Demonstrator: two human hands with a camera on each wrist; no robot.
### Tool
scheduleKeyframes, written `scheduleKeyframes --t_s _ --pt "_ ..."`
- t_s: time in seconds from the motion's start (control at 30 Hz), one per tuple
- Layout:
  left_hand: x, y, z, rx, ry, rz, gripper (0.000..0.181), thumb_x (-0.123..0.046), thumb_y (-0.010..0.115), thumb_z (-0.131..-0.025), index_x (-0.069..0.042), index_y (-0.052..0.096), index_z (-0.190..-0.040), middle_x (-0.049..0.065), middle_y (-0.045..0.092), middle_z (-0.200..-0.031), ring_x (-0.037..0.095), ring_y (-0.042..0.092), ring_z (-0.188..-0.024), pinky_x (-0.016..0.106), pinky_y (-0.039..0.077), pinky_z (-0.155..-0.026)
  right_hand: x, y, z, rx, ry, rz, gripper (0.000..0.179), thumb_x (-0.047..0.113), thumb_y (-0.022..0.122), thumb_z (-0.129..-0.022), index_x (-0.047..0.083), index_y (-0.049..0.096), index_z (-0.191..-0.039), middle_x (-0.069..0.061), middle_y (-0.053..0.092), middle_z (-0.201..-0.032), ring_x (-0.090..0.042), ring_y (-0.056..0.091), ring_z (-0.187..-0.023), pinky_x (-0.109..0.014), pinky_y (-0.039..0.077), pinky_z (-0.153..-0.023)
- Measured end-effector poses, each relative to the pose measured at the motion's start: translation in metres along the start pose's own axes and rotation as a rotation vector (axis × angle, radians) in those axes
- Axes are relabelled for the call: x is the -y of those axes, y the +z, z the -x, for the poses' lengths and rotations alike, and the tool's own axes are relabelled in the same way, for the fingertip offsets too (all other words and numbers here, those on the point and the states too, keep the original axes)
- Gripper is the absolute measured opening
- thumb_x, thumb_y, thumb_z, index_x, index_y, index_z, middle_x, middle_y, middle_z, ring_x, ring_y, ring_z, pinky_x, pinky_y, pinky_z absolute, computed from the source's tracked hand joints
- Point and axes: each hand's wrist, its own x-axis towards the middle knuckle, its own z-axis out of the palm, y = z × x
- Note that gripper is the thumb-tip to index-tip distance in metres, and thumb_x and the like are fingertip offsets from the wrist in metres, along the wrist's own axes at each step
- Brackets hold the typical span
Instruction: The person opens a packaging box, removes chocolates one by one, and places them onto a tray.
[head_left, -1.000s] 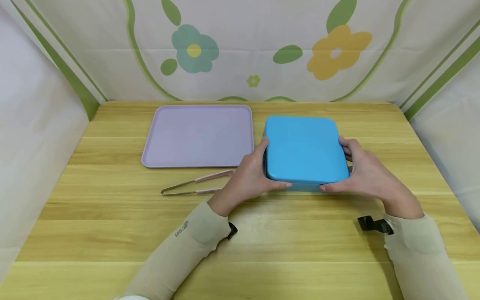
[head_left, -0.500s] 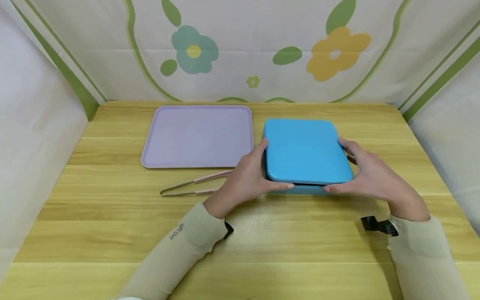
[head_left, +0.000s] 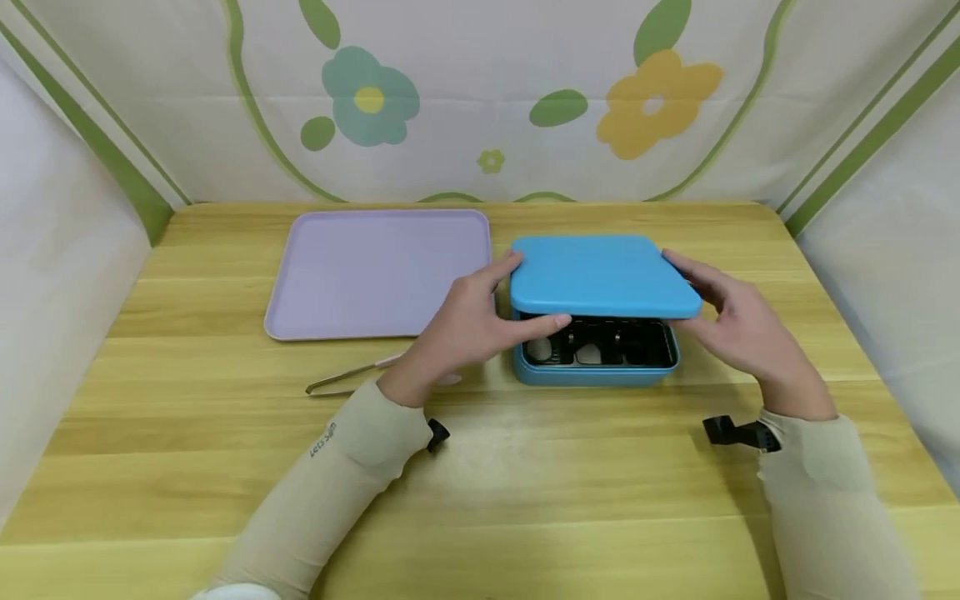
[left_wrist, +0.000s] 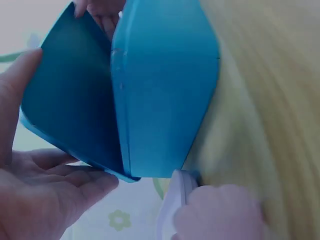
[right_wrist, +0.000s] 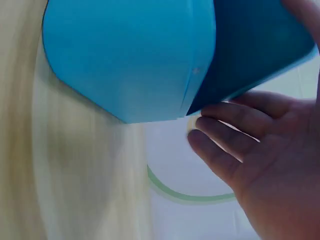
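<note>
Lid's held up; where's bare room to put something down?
Free: the table in front of the blue box, between left forearm and right forearm; left of the purple tray, bare where visible. Crowded: between tray and box, where the left hand grips the lid; before the tray, where tongs lie partly hidden; right of the box, at the right hand.

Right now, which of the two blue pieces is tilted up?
The lid, held between the left hand and right hand, its near edge raised; the box beneath sits flat on the table.
</note>
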Motion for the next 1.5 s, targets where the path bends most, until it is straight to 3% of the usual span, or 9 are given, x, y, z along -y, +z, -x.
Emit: scheduleKeyframes --t_s 0.1,0.17,0.2,0.37,0.57,0.8,0.9,1.07,1.5 --pt "-0.001 -0.006 -0.007 -0.035 -0.042 0.104 0.097 -0.047 0.085 -0.092 -0.014 0.036 -0.169 0.008 0.052 -0.165 0.019 0.053 -0.150 0.043 0.048 -0.122 -0.001 0.000 -0.008 -0.100 0.024 -0.021 0.053 0.018 0.066 -0.109 0.021 0.054 -0.160 0.008 0.069 -0.141 0.011 0.060 -0.101 -0.010 0.047 -0.079" --pt "-0.002 -0.009 -0.015 -0.064 -0.075 0.186 0.087 -0.041 0.082 -0.097 -0.013 0.040 -0.167 0.009 0.058 -0.160 0.019 0.059 -0.146 0.039 0.048 -0.121 -0.001 -0.001 -0.014 -0.145 0.087 -0.022 0.045 0.029 0.062 -0.111 0.024 0.059 -0.156 0.024 0.069 -0.125 0.008 0.061 -0.087 -0.013 0.045 -0.069" --pt "-0.002 -0.011 -0.018 -0.079 -0.092 0.230 0.082 -0.039 0.081 -0.099 -0.012 0.042 -0.166 0.006 0.046 -0.170 0.020 0.045 -0.158 0.041 0.043 -0.127 -0.001 -0.002 -0.016 -0.159 0.117 -0.025 0.044 0.034 0.061 -0.111 0.025 0.061 -0.155 0.030 0.068 -0.117 0.007 0.061 -0.084 -0.013 0.044 -0.067" --pt "0.004 -0.015 -0.036 -0.145 -0.195 0.358 0.060 -0.036 0.070 -0.107 -0.015 0.050 -0.159 0.008 0.060 -0.158 0.022 0.056 -0.149 0.042 0.047 -0.123 0.002 -0.005 -0.035 -0.164 0.241 -0.020 0.053 0.056 0.054 -0.109 0.017 0.069 -0.141 0.026 0.075 -0.119 0.014 0.065 -0.102 -0.010 0.051 -0.088" --pt "0.015 -0.013 -0.055 -0.193 -0.265 0.436 0.052 -0.042 0.067 -0.107 -0.016 0.058 -0.152 0.005 0.068 -0.149 0.021 0.063 -0.140 0.039 0.051 -0.119 0.005 -0.007 -0.055 -0.140 0.355 -0.030 0.078 0.075 0.050 -0.102 0.007 0.072 -0.132 0.023 0.080 -0.102 0.008 0.068 -0.095 -0.054 0.052 -0.112" --pt "0.017 -0.016 -0.069 -0.244 -0.296 0.368 0.039 -0.036 0.063 -0.111 -0.016 0.070 -0.143 0.004 0.071 -0.140 0.021 0.068 -0.130 0.036 0.056 -0.111 0.001 -0.010 -0.073 -0.135 0.437 -0.113 0.086 0.077 0.055 -0.098 0.004 0.069 -0.140 0.027 0.078 -0.083 0.006 0.074 -0.084 -0.017 0.058 -0.080" --pt "0.018 -0.016 -0.072 -0.249 -0.311 0.317 0.038 -0.035 0.062 -0.111 -0.020 0.069 -0.146 0.002 0.071 -0.141 0.019 0.066 -0.128 0.036 0.057 -0.108 0.001 -0.010 -0.081 -0.141 0.443 -0.145 0.087 0.076 0.059 -0.096 0.002 0.069 -0.140 0.025 0.078 -0.080 0.006 0.074 -0.082 -0.013 0.058 -0.073" --pt "0.020 -0.016 -0.076 -0.221 -0.336 0.308 0.043 -0.032 0.057 -0.113 -0.022 0.061 -0.155 0.002 0.066 -0.150 0.018 0.065 -0.132 0.037 0.057 -0.110 0.005 -0.011 -0.093 -0.077 0.411 -0.139 0.083 0.068 0.062 -0.100 -0.003 0.066 -0.142 0.018 0.078 -0.088 0.006 0.075 -0.081 -0.014 0.061 -0.073" --pt "0.018 -0.026 -0.078 0.014 -0.364 0.230 0.061 -0.034 0.052 -0.115 -0.021 0.033 -0.171 0.001 0.040 -0.174 0.024 0.042 -0.158 0.044 0.039 -0.129 0.000 -0.012 -0.099 0.120 0.384 -0.070 0.086 0.061 0.061 -0.104 0.002 0.042 -0.164 -0.024 0.058 -0.157 0.011 0.070 -0.092 -0.014 0.059 -0.087"
